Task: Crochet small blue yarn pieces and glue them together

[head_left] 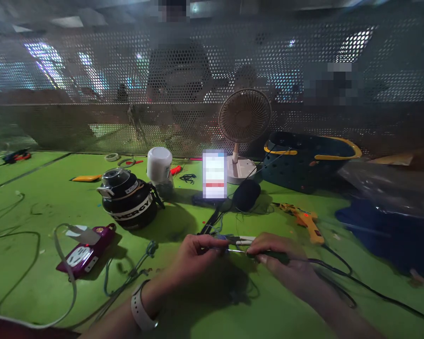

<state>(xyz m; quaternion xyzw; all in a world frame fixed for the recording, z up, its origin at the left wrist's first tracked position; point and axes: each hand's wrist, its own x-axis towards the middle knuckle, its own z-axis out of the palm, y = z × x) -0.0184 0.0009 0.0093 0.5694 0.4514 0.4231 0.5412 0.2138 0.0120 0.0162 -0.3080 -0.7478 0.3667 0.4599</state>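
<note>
Both hands are meeting over the green table (233, 310), just in front of the upright phone (214, 174), which serves as the landmark here. The left hand (194, 256) is pinching one end of a thin metal tool (237, 251) between fingertips, and the right hand (275, 256) is closing around its dark handle — from that handle a black cable (342, 275) is trailing off to the right of the phone. A small white and blue piece (238, 240) is lying just beyond the fingers, between them and the phone; whether it is touching the tool I cannot tell. Judging by the grip, the work seems to be in mid-course — nothing finished is showing. Left of the phone a black jug (129, 200) and a purple power strip (86, 252) are sitting; right of it, a yellow glue gun (304, 221) and a dark basket (304, 165); behind it, a small fan (244, 117).
</note>
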